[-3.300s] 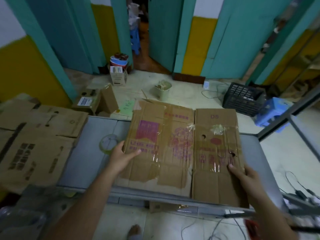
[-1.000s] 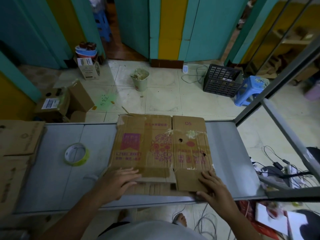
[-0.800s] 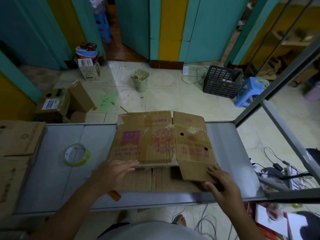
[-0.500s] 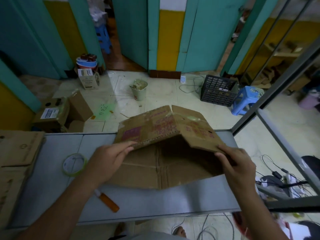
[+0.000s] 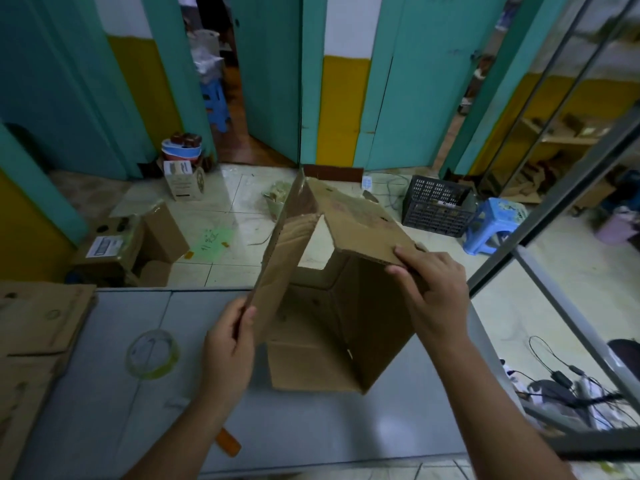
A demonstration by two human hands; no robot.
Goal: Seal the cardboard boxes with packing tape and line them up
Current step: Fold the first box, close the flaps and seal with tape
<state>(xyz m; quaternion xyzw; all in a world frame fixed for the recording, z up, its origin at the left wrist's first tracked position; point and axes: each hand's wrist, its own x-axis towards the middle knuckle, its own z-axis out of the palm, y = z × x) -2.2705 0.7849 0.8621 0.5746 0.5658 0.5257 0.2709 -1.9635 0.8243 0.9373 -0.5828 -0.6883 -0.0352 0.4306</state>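
On the grey metal table, a half-opened brown cardboard box stands near a yellowish tape roll. The left hand pinches its left wall, the right hand grips the upper panel; spreading both evenly should square it.

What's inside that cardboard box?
Only bare inner walls of the cardboard box; floor tiles show through its open far end. The left hand and right hand hide bits of its edges.
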